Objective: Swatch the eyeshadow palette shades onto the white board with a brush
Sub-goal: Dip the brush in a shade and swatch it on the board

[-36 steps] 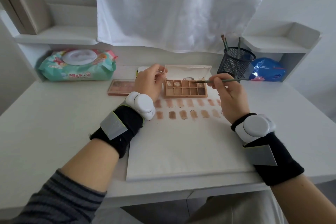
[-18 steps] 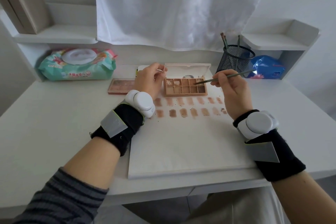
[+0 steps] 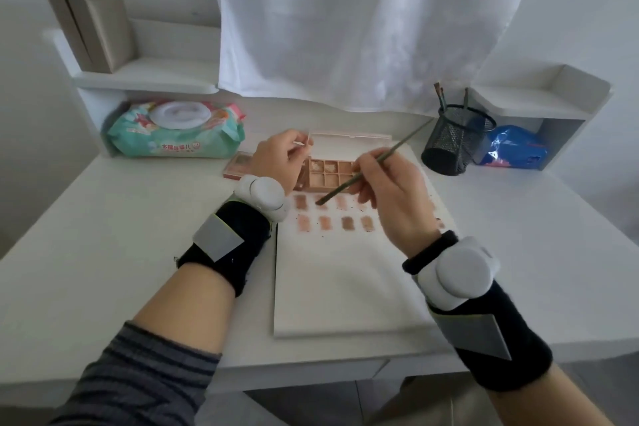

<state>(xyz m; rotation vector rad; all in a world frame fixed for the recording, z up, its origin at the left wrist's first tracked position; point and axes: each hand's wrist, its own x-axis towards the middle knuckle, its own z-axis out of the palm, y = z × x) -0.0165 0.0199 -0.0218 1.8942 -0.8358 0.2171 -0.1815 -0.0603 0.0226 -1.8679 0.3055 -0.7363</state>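
The open eyeshadow palette (image 3: 330,172) lies at the far end of the white board (image 3: 345,284), its lid raised. My left hand (image 3: 280,157) grips the palette's left edge and pinches a small white thing between thumb and finger. My right hand (image 3: 387,199) grips a thin brush (image 3: 375,164); its tip touches the board in the upper row of brown swatches (image 3: 333,213), near the second patch from the left. The hand hides the swatches further right.
A second, closed palette (image 3: 238,162) lies left of the open one. A pack of wet wipes (image 3: 176,130) sits at the back left. A black mesh cup (image 3: 456,138) with brushes and a blue packet (image 3: 515,147) stand at the back right.
My right hand has swung the brush tip from the palette's pans down and left onto the board's upper swatch row. The left hand keeps its hold on the palette.
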